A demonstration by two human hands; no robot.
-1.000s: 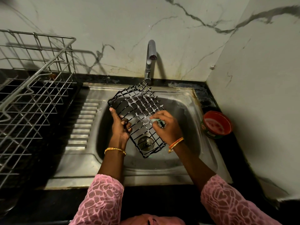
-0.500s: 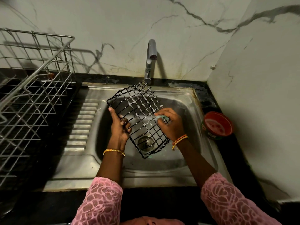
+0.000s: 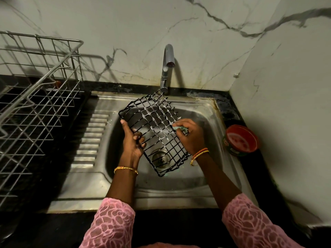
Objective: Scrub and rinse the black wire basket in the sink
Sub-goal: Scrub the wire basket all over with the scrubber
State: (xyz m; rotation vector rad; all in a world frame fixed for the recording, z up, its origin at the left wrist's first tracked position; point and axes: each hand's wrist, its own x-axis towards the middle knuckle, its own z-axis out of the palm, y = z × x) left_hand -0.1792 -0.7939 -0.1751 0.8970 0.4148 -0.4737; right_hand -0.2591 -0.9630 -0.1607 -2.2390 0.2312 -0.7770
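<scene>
A home kitchen: steel sink [image 3: 179, 192] with tap [image 3: 167, 67], wire dish rack [image 3: 35, 104], marble-look wall tiles [image 3: 125, 24].

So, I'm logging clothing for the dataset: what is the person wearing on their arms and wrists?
Both forearms are bare below pink lace-patterned sleeves. The left hand has a thin gold bangle at its wrist; the right hand has orange and gold bangles.

Silver wire dish rack [image 3: 35, 108] on the dark tabletop [image 3: 59, 228] at left, red round tub [image 3: 240, 140] at right, marble wall [image 3: 206, 38] behind
</scene>
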